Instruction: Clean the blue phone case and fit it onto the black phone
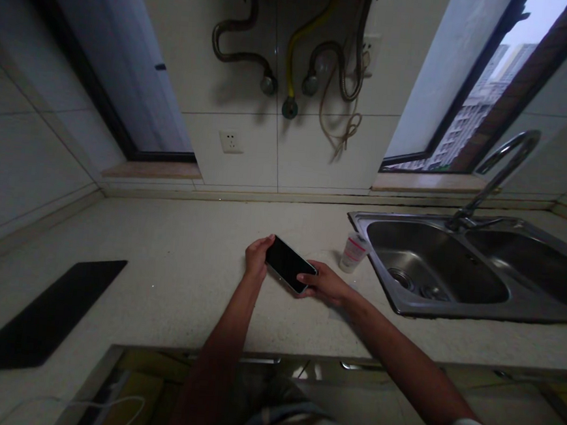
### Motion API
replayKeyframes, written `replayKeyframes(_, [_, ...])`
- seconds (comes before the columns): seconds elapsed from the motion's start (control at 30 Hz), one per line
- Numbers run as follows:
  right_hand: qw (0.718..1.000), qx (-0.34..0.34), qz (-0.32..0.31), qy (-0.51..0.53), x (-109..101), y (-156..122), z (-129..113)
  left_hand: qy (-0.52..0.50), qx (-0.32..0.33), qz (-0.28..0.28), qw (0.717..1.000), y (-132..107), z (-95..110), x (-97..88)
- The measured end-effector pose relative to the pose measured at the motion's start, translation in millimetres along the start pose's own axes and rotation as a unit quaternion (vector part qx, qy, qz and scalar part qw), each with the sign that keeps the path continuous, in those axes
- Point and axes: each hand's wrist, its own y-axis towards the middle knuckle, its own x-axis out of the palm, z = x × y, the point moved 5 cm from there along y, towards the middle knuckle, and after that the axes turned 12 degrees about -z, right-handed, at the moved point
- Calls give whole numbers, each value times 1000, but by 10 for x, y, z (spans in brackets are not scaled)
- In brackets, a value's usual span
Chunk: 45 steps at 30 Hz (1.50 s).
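A black smartphone [289,264] with a dark screen is held above the pale countertop [170,275] between both hands. My left hand [258,256] grips its far left end with fingers curled round the edge. My right hand [324,284] grips the near right end, thumb lying on the screen's edge. Both arms reach forward from the counter's front edge.
A steel double sink [460,269] with a curved tap [500,170] lies to the right. A small white cup [353,252] stands by the sink's left rim. A black flat panel [44,315] lies at the left. Hoses and a wall socket [231,141] are on the tiled wall.
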Motion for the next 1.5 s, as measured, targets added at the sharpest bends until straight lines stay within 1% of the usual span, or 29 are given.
replayKeyframes(0.07, [999,-20,31,-3,-35,19,16,-15,3,2,1000,1,-3,6])
replayKeyframes(0.1, [999,-25,38,-2,-44,30,32,-28,-4,-11,1000,-9,-12,28])
replayKeyframes(0.23, [996,-43,72,26,-74,52,80,-73,-78,-115,988,-123,-109,198])
replayKeyframes(0.3, [994,-53,76,52,-73,55,86,-63,-99,-136,984,-186,-159,247])
replayKeyframes(0.37, [994,-52,50,79,-38,65,94,-52,-94,-121,987,-216,-193,248])
replayKeyframes(0.43, [995,-43,16,92,8,78,104,-49,-76,-94,991,-216,-211,224])
replayKeyframes(0.47, [995,-41,12,90,19,83,108,-50,-68,-83,993,-211,-215,213])
replayKeyframes(0.57, [995,-42,53,76,-5,86,127,-51,-44,-66,996,-198,-208,203])
replayKeyframes(0.63, [993,-39,81,74,-23,84,142,-41,-35,-67,996,-203,-195,218])
replayKeyframes(0.7, [992,-40,91,75,-27,79,141,-25,-34,-76,996,-213,-181,239])
replayKeyframes(0.77, [993,-44,82,75,-17,73,115,-13,-37,-84,996,-221,-166,245])
replayKeyframes(0.83, [996,-35,44,74,11,68,82,-4,-40,-88,995,-219,-145,219])
replayKeyframes(0.9, [998,-11,-1,66,32,55,58,8,-45,-91,995,-211,-119,159])
replayKeyframes(0.93, [998,-3,-13,60,27,44,46,16,-49,-92,994,-206,-105,117])
replayKeyframes(1.1, [1000,4,-9,24,-58,1,46,85,-72,-84,990,-219,-46,-160])
replayKeyframes(1.2, [1000,10,-10,12,-85,11,82,147,-88,-90,981,-266,-38,-284])
replayKeyframes(1.27, [1000,-5,4,-8,-128,21,66,189,-101,-102,971,-302,-47,-317])
replayKeyframes(1.33, [996,-36,39,-70,-214,17,2,228,-110,-117,960,-325,-60,-312])
replayKeyframes(1.43, [977,-74,103,-174,-390,-24,-115,287,-113,-135,942,-325,-72,-264])
replayKeyframes(1.5, [963,-82,138,-216,-512,-71,-172,336,-107,-134,926,-311,-65,-238])
